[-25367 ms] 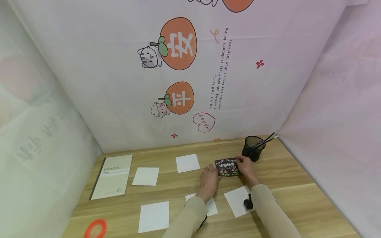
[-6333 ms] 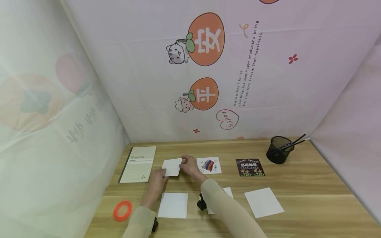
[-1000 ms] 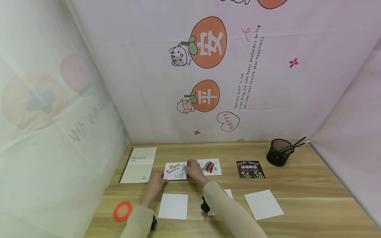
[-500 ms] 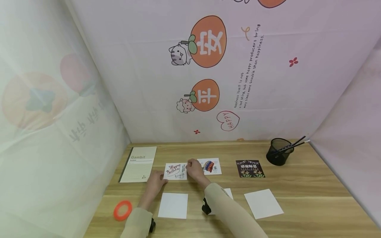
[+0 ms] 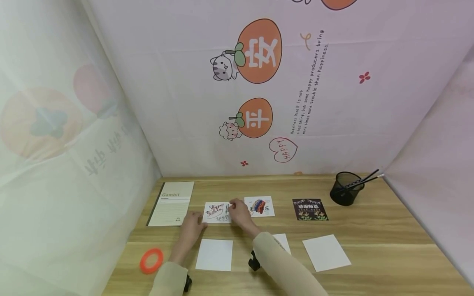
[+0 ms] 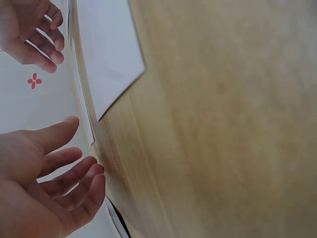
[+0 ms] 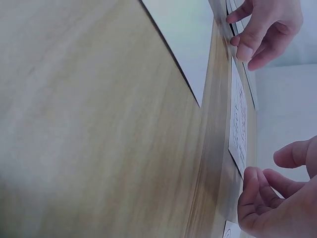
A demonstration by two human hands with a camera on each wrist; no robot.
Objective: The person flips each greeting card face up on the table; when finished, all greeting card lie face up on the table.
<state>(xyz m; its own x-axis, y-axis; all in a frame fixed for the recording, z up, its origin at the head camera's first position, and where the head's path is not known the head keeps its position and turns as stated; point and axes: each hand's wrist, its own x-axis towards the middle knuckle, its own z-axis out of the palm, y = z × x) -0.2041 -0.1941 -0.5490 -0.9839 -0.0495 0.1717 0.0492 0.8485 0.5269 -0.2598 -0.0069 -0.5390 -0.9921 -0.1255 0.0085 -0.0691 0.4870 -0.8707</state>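
A white Happy Birthday card lies face up on the wooden table, between my two hands in the head view. At its left edge is my left hand, its fingers loosely bent and its thumb close to the card. My right hand hovers at the card's right edge, partly over it. In the left wrist view the left hand has nothing between thumb and fingers. The right wrist view shows the right hand with loosely curled fingers, holding nothing, beside the card.
A card with a colourful drawing and a dark flowered card lie to the right. Blank white cards lie in front. Also there: a Gambit notebook, an orange tape ring and a black mesh pen cup.
Earlier my hands were on the dark card, then held this card blank side up. It has been turned over, laid flat and let go; the right fingers have come off its edge.
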